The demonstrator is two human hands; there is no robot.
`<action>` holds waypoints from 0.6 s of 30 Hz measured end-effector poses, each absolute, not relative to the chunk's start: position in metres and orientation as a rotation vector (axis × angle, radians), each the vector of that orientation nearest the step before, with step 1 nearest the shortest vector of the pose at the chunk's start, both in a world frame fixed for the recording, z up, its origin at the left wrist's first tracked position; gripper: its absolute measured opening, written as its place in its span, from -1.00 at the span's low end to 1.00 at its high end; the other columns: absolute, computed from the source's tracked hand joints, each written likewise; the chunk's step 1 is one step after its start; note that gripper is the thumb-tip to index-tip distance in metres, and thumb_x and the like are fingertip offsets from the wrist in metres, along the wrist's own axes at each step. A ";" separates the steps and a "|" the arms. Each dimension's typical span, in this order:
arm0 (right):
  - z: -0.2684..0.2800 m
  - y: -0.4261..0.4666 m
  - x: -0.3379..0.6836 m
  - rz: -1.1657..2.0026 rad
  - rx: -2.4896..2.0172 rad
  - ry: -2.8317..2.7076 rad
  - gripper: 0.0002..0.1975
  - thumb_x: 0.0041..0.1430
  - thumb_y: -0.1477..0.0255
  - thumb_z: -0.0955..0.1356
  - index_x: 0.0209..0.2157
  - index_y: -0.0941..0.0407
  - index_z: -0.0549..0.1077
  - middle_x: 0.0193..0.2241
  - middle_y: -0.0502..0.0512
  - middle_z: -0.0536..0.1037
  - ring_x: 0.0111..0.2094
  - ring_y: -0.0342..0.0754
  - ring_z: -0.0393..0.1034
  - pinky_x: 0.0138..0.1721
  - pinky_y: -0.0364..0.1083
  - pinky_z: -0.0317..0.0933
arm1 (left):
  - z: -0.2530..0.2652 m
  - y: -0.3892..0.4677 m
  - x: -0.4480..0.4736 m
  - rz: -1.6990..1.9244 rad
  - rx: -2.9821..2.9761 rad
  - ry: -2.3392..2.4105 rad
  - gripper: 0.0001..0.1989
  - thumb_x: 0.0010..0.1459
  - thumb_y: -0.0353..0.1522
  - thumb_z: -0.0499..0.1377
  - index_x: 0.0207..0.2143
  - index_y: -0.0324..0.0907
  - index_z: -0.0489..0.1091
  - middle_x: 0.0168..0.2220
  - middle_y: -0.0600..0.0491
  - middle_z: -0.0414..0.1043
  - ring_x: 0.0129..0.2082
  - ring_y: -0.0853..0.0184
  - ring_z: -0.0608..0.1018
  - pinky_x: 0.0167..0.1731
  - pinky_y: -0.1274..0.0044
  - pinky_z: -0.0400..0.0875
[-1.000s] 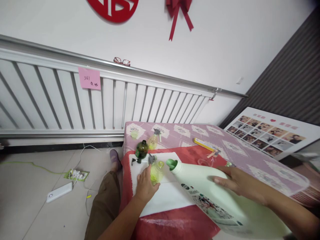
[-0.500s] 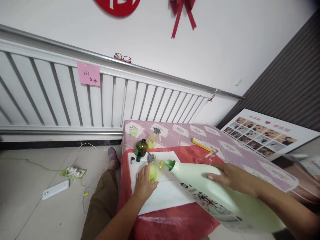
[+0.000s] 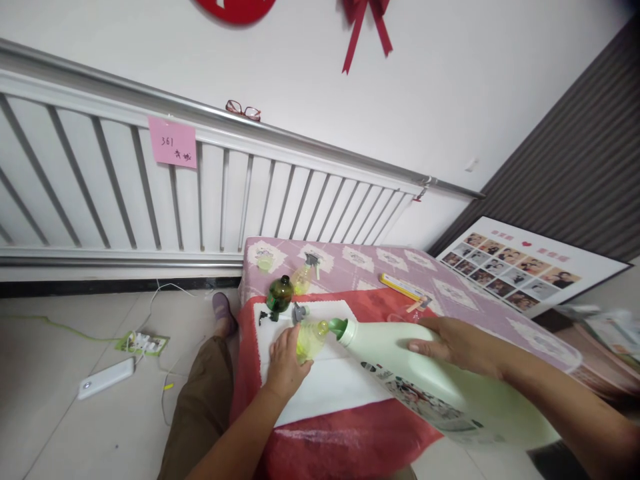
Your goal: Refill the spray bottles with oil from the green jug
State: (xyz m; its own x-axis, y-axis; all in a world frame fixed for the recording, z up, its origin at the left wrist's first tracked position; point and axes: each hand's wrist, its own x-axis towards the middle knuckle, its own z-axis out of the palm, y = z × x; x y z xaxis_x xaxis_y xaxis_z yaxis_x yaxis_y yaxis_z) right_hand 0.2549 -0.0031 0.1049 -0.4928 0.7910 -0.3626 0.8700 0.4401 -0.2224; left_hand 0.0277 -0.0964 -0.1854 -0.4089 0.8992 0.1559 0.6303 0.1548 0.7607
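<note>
My left hand (image 3: 287,363) is closed around a small yellow-green clear bottle (image 3: 311,339), which tilts with its open mouth toward the right. With my right hand (image 3: 447,343) I grip a large pale green jug (image 3: 395,347), tipped nearly level. The jug's green spout (image 3: 339,327) meets the small bottle's mouth; whether liquid is flowing I cannot make out. Beyond my left hand stand a dark green bottle (image 3: 280,295) and a clear yellowish spray bottle (image 3: 303,279). A black pump head (image 3: 270,316) and a grey spray head (image 3: 300,312) lie near them on a white cloth (image 3: 340,387).
A red cloth (image 3: 350,443) covers part of the table with its pink patterned cover (image 3: 350,260). A yellow-and-white box (image 3: 400,287) lies at the back. Left on the floor are a power strip (image 3: 144,343) and a white power bank (image 3: 106,379). A radiator (image 3: 210,200) runs behind.
The view has shifted slightly. Both hands keep their hold, and the jug's spout stays against the small bottle's mouth.
</note>
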 end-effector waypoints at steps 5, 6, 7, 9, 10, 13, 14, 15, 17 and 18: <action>0.106 -0.001 0.253 -0.530 1.433 2.447 -0.45 0.09 -0.06 0.30 -0.16 0.12 0.50 -0.22 0.21 0.64 -0.20 0.16 0.52 -0.19 -0.01 0.29 | -0.183 -0.097 0.027 1.089 1.453 2.106 -0.17 -0.01 -0.34 0.28 0.30 -0.05 0.03 0.30 -0.08 0.19 0.32 0.13 0.21 0.26 0.33 0.04; 0.107 -0.001 0.252 -0.518 1.436 2.442 -0.46 0.09 -0.06 0.30 -0.18 0.12 0.50 -0.23 0.21 0.64 -0.21 0.16 0.51 -0.20 -0.01 0.29 | -0.183 -0.097 0.027 1.088 1.455 2.108 -0.17 -0.01 -0.35 0.28 0.30 -0.04 0.03 0.30 -0.08 0.19 0.32 0.14 0.21 0.27 0.33 0.04; 0.109 -0.001 0.251 -0.506 1.432 2.437 -0.46 0.08 -0.07 0.30 -0.20 0.12 0.49 -0.24 0.21 0.64 -0.22 0.17 0.51 -0.21 0.00 0.29 | -0.182 -0.097 0.027 1.090 1.459 2.109 -0.17 -0.01 -0.35 0.28 0.30 -0.04 0.03 0.30 -0.08 0.19 0.32 0.14 0.21 0.27 0.33 0.04; 0.113 -0.002 0.249 -0.465 1.400 2.441 -0.46 0.07 -0.09 0.29 -0.24 0.11 0.48 -0.26 0.22 0.63 -0.22 0.19 0.51 -0.21 0.02 0.29 | -0.183 -0.096 0.027 1.095 1.469 2.108 -0.18 -0.01 -0.36 0.28 0.30 -0.05 0.04 0.29 -0.08 0.21 0.31 0.14 0.22 0.27 0.33 0.05; 0.115 -0.002 0.247 -0.449 1.374 2.446 -0.45 0.07 -0.11 0.28 -0.26 0.11 0.47 -0.26 0.22 0.63 -0.22 0.20 0.50 -0.21 0.03 0.29 | -0.183 -0.096 0.027 1.098 1.473 2.108 -0.18 -0.01 -0.36 0.28 0.30 -0.06 0.05 0.28 -0.08 0.21 0.31 0.14 0.22 0.26 0.32 0.05; 0.120 -0.004 0.243 -0.419 1.331 2.437 -0.45 0.08 -0.11 0.27 -0.27 0.11 0.44 -0.25 0.25 0.62 -0.18 0.22 0.50 -0.20 0.04 0.30 | -0.184 -0.097 0.027 1.101 1.478 2.109 -0.18 -0.01 -0.35 0.27 0.30 -0.06 0.05 0.28 -0.08 0.21 0.30 0.13 0.23 0.26 0.31 0.06; 0.121 -0.004 0.242 -0.424 1.337 2.424 -0.47 0.09 -0.10 0.27 -0.27 0.10 0.44 -0.25 0.24 0.62 -0.18 0.22 0.51 -0.20 0.03 0.30 | -0.184 -0.097 0.027 1.101 1.479 2.109 -0.18 -0.01 -0.34 0.27 0.30 -0.05 0.05 0.28 -0.07 0.21 0.30 0.12 0.23 0.26 0.31 0.07; 0.123 -0.005 0.241 -0.432 1.346 2.408 -0.48 0.09 -0.09 0.27 -0.27 0.10 0.44 -0.25 0.24 0.63 -0.17 0.22 0.51 -0.20 0.03 0.30 | -0.185 -0.097 0.027 1.101 1.478 2.110 -0.18 -0.01 -0.34 0.27 0.30 -0.03 0.04 0.28 -0.07 0.21 0.30 0.12 0.23 0.25 0.31 0.07; 0.125 -0.006 0.239 -0.435 1.357 2.386 -0.50 0.09 -0.07 0.28 -0.27 0.10 0.44 -0.25 0.23 0.63 -0.17 0.22 0.52 -0.20 0.02 0.31 | -0.186 -0.096 0.027 1.103 1.479 2.113 -0.17 -0.01 -0.34 0.27 0.30 -0.02 0.04 0.28 -0.06 0.21 0.30 0.12 0.23 0.25 0.31 0.08; 0.125 -0.007 0.238 -0.430 1.353 2.385 -0.51 0.09 -0.06 0.28 -0.27 0.10 0.44 -0.25 0.23 0.64 -0.17 0.21 0.52 -0.20 0.02 0.31 | -0.187 -0.096 0.027 1.105 1.482 2.114 -0.17 -0.01 -0.34 0.28 0.30 -0.02 0.04 0.28 -0.06 0.21 0.30 0.12 0.23 0.25 0.31 0.08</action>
